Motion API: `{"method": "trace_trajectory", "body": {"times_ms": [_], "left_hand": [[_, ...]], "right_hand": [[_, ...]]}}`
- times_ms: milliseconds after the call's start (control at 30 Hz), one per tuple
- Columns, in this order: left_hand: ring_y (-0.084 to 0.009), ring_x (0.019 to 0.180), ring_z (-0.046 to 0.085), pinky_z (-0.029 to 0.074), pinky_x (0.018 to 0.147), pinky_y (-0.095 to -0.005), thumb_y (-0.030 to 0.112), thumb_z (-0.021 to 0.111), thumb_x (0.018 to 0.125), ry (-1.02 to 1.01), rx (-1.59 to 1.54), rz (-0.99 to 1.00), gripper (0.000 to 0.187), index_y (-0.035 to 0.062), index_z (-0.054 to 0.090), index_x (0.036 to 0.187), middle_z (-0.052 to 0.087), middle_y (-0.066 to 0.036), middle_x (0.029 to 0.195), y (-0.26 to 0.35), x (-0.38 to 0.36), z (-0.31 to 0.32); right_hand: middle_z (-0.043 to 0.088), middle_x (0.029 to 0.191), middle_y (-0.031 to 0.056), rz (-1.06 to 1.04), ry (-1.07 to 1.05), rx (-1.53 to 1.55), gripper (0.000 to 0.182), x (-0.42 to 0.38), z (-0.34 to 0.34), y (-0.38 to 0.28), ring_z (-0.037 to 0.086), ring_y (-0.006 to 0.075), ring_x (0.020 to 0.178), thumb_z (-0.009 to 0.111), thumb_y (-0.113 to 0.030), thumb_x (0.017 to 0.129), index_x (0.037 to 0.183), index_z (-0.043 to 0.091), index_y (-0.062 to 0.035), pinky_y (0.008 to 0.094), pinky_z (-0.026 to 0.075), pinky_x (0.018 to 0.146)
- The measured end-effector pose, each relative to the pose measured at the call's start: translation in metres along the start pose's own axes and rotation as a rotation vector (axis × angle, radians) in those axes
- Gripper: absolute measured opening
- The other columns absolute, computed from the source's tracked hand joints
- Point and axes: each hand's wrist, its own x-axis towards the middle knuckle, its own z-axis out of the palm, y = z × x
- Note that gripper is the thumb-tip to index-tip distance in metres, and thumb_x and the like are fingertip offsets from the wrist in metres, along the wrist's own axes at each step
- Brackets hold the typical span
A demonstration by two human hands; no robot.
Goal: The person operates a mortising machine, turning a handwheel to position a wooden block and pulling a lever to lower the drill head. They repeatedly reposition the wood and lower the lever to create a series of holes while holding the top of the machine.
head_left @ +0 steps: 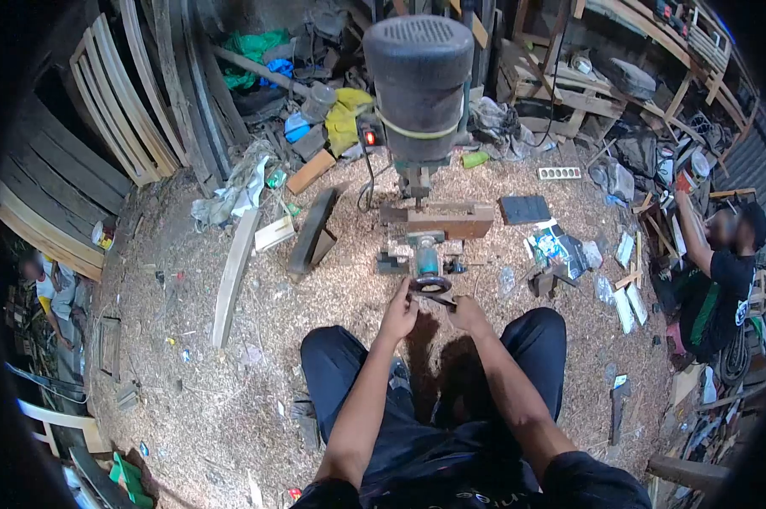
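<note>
Directly ahead stands a machine with a large dark motor (pixel 419 85) over a bit (pixel 418 191). Beneath the bit, a brown wood block (pixel 459 222) lies on the machine's bed. A black handwheel (pixel 430 285) faces me on the near side, at the end of a green cylindrical housing (pixel 425 257). My left hand (pixel 397 316) is closed on the wheel's left rim. Lower right of the wheel, my right hand (pixel 469 316) is wrapped round the end of a dark handle (pixel 441 299) that runs up toward the wheel. Part of each hand's grip is hidden.
Wood shavings cover the ground (pixel 188 399). A curved board (pixel 235 280) and a dark timber piece (pixel 313 233) lie left of the machine. A black slab (pixel 524 209) and power strip (pixel 559 173) lie right. One person (pixel 722 280) sits at right, another (pixel 56 288) at far left.
</note>
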Motion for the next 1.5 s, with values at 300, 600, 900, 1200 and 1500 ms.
{"method": "trace_trajectory", "body": {"times_ms": [300,600,900,1200,1500], "left_hand": [[-0.0344,0.111,0.056,0.042,0.097,-0.0390,0.011,0.051,0.092,0.556,0.214,0.615,0.033,-0.0018,0.054,0.122,0.059,-0.020,0.116,0.273,0.084,-0.060],[-0.0367,0.105,0.056,0.042,0.095,-0.0437,0.012,0.054,0.084,0.699,0.248,0.986,0.025,0.0004,0.059,0.106,0.060,-0.018,0.110,0.418,0.193,-0.070],[-0.0386,0.089,0.060,0.045,0.085,-0.0443,0.009,0.047,0.074,0.858,0.421,1.015,0.027,0.0028,0.063,0.094,0.065,-0.018,0.094,0.404,0.212,-0.064],[-0.0379,0.084,0.061,0.046,0.082,-0.0441,0.010,0.046,0.072,0.914,0.386,1.063,0.025,0.0026,0.065,0.087,0.066,-0.016,0.088,0.400,0.219,-0.062],[-0.0379,0.082,0.061,0.046,0.080,-0.0432,0.012,0.046,0.073,0.932,0.367,1.050,0.024,0.0033,0.066,0.083,0.066,-0.017,0.085,0.395,0.217,-0.061]], "right_hand": [[0.065,0.105,0.0263,-0.428,0.770,0.339,0.030,-0.039,-0.262,-0.178,0.063,0.0415,0.097,0.061,-0.013,0.087,0.112,0.062,0.0046,0.0449,0.050,0.085],[0.063,0.102,0.0240,-0.723,1.141,0.403,0.033,0.019,-0.437,-0.286,0.060,0.0404,0.098,0.065,-0.018,0.086,0.109,0.060,0.0043,0.0436,0.047,0.088],[0.050,0.126,0.0300,-0.379,0.821,0.620,0.107,0.182,-0.503,-0.304,0.053,0.0344,0.118,0.067,-0.065,0.074,0.135,0.028,0.0135,0.0374,0.044,0.096],[0.064,0.111,0.0265,-0.113,0.902,0.998,0.110,0.131,-0.489,-0.321,0.058,0.0370,0.110,0.035,-0.089,0.075,0.113,0.062,0.0106,0.0420,0.043,0.093],[0.061,0.073,0.0112,-0.350,0.782,1.301,0.057,0.088,-0.470,-0.302,0.057,0.0228,0.065,0.044,-0.053,0.090,0.083,0.063,0.0006,0.0364,0.042,0.060]]}}
